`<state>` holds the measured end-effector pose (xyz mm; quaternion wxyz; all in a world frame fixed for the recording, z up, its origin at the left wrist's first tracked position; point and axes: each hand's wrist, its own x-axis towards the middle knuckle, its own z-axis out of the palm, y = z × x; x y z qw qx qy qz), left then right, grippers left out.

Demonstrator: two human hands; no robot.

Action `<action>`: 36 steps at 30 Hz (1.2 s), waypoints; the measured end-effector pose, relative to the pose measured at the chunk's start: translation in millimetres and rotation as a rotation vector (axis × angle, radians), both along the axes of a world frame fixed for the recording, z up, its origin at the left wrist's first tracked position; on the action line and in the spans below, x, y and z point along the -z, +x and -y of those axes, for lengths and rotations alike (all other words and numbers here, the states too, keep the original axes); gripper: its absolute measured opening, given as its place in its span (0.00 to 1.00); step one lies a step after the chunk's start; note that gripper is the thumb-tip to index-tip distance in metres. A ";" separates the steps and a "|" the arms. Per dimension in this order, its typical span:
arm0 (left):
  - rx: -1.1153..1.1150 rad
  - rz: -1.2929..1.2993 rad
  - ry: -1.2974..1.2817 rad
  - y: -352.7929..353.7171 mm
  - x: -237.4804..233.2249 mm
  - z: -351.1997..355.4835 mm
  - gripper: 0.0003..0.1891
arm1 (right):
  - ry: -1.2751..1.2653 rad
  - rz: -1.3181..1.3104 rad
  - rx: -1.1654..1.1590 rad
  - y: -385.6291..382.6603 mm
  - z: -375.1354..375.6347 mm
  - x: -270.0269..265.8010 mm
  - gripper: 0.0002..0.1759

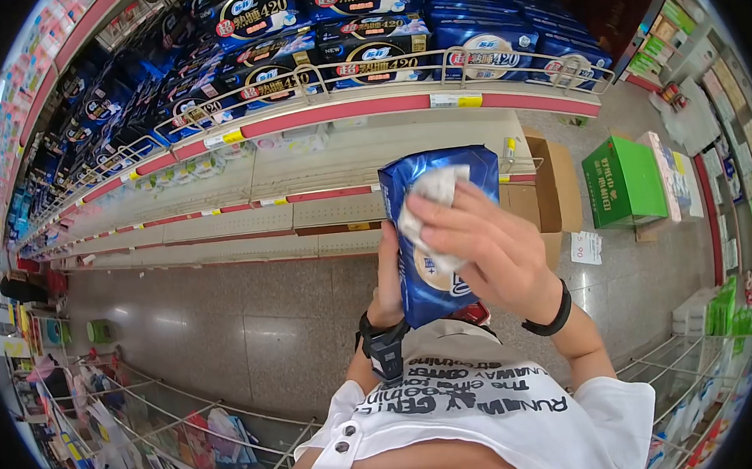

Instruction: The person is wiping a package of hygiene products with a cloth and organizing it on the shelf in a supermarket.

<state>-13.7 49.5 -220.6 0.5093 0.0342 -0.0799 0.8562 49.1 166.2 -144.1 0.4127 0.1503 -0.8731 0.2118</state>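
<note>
A blue pack of sanitary pads is held upright in front of my chest. My left hand grips its left edge, with the thumb along the side and the other fingers hidden behind it. Pressed against the front of the pack is a crumpled white cloth, bunched under the fingers of my right hand. The cloth covers part of the round pale label on the pack. Slight blur shows on the right hand and the cloth.
Rows of blue and black pad packs fill the top shelf behind a wire rail. Lower shelf boards lie beneath. On the right are an open cardboard box and a green box. A wire rack stands at lower left.
</note>
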 end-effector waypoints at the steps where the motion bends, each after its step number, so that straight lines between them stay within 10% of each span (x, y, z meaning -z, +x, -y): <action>1: -0.003 0.002 0.001 -3.5 5.1 -1.4 0.39 | 0.001 0.002 -0.003 4.6 -0.2 2.5 0.14; 3: 0.104 -0.339 -0.419 -12.2 14.0 -4.1 0.43 | 0.036 0.113 -0.101 16.7 0.3 7.8 0.13; 12: 0.079 -0.259 -0.376 -16.9 6.5 -8.5 0.44 | -0.025 0.345 -0.277 47.1 2.5 14.2 0.14; 16: 0.136 -0.233 -0.270 -14.7 7.8 -8.4 0.43 | -0.390 0.125 -0.025 45.9 -22.7 -14.8 0.20; 20: 0.034 -0.273 -0.300 -9.7 -4.5 -8.4 0.39 | -0.226 -0.029 0.148 9.0 -29.2 -18.8 0.18; 33: 0.098 -0.256 -0.283 -23.7 7.4 -12.3 0.42 | -0.317 0.313 -0.299 47.3 -22.7 23.2 0.20; 36: 0.065 -0.286 -0.376 -19.1 6.7 -12.8 0.42 | -0.468 0.052 0.046 40.3 -34.7 -0.8 0.20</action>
